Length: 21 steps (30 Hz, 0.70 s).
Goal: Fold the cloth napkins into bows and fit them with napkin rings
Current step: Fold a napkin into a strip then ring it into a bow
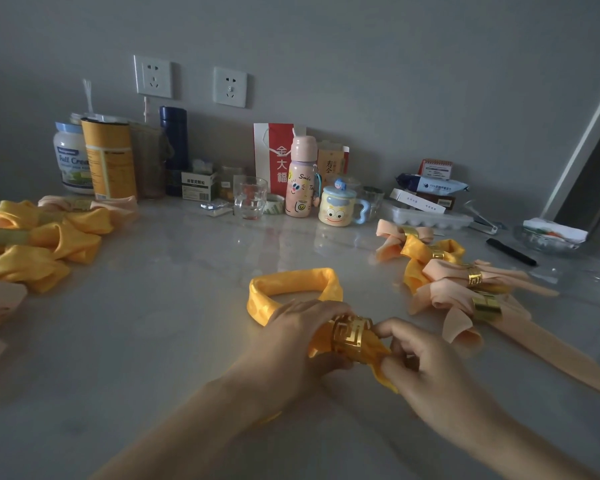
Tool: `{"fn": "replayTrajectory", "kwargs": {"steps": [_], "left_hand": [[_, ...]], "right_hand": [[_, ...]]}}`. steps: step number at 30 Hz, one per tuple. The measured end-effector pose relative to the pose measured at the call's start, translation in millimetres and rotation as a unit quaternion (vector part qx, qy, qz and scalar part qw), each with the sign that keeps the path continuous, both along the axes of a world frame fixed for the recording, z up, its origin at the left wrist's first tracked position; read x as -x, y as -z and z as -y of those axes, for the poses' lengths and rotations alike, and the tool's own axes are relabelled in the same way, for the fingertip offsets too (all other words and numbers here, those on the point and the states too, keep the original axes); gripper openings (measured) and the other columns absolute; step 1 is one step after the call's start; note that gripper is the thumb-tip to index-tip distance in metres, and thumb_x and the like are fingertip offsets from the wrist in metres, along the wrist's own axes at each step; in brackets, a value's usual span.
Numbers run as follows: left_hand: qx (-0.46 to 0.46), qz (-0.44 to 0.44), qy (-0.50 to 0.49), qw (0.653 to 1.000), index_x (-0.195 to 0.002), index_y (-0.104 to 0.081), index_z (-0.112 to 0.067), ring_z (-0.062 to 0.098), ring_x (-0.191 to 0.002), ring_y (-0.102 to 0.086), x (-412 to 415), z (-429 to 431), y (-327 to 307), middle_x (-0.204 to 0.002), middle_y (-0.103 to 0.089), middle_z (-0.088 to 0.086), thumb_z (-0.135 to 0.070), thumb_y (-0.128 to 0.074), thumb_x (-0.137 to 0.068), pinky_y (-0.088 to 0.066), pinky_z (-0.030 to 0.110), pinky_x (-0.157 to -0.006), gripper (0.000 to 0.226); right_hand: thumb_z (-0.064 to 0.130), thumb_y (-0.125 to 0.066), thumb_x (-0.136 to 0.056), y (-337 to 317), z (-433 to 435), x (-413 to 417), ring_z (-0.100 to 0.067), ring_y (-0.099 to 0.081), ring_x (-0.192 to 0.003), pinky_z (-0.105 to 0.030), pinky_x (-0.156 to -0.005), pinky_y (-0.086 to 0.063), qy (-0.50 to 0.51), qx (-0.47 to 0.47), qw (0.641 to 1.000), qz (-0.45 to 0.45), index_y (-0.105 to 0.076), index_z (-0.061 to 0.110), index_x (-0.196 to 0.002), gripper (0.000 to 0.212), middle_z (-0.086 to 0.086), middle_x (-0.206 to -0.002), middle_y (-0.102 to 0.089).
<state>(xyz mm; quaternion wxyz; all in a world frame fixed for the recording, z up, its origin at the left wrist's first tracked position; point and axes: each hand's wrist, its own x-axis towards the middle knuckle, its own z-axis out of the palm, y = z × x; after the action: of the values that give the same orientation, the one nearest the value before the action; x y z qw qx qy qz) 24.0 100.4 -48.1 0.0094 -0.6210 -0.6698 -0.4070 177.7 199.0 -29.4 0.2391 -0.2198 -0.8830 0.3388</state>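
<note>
The pale table [187, 306] carries a heap of bows [42, 237] at the left and a second heap [447, 289], ringed in gold, at the right. Between them a yellow napkin [291, 282] lies looped on the table, its gathered ends lifted. The left hand [302, 337] grips that cloth beside the gold ring [350, 337] threaded on it, and the right hand [426, 368] pinches the tail on the ring's other side.

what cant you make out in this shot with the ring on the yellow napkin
Head view:
How far the yellow napkin passes through the napkin ring: hidden by the left hand and right hand.
The pile of bows at left: cut off by the frame edge.
Print on the white box by the wall: too small.
</note>
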Motion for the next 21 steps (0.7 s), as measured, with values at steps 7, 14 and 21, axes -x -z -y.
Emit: {"fn": "replayTrajectory", "kwargs": {"steps": [7, 14, 21], "left_hand": [[0.032, -0.028, -0.005, 0.999, -0.119, -0.054, -0.033, -0.023, -0.104, -0.030, 8, 6, -6, -0.112, -0.050, -0.032, -0.029, -0.069, -0.083, -0.015, 0.003, -0.096, 0.039], [0.089, -0.014, -0.033, 0.995, -0.123, -0.047, -0.044, 0.007, -0.128, -0.034, 14, 6, 2, -0.129, -0.048, -0.021, -0.027, -0.063, -0.087, -0.032, 0.031, -0.107, 0.043], [0.048, -0.003, -0.052, 0.998, -0.124, -0.049, -0.038, 0.010, -0.120, -0.041, 16, 1, 13, -0.121, -0.057, -0.013, -0.024, -0.067, -0.084, -0.033, 0.029, -0.103, 0.046]], "right_hand": [[0.003, -0.059, -0.078, 4, -3, -5, -0.007, -0.036, -0.046, -0.031, -0.050, -0.031, 0.047, -0.004, 0.998, 0.036, -0.056, 0.011, -0.065, 0.016, 0.001, -0.046, -0.044], [0.010, -0.055, -0.078, -10, -12, -8, -0.010, -0.056, -0.062, -0.025, -0.057, -0.042, 0.021, 0.031, 0.967, 0.253, -0.060, 0.016, -0.075, 0.008, 0.002, -0.068, -0.059], [0.016, -0.054, -0.090, -10, -7, 14, -0.003, -0.061, -0.079, -0.022, -0.074, -0.047, -0.015, -0.041, 0.999, 0.024, -0.070, 0.031, -0.082, 0.024, 0.007, -0.083, -0.069]]}}
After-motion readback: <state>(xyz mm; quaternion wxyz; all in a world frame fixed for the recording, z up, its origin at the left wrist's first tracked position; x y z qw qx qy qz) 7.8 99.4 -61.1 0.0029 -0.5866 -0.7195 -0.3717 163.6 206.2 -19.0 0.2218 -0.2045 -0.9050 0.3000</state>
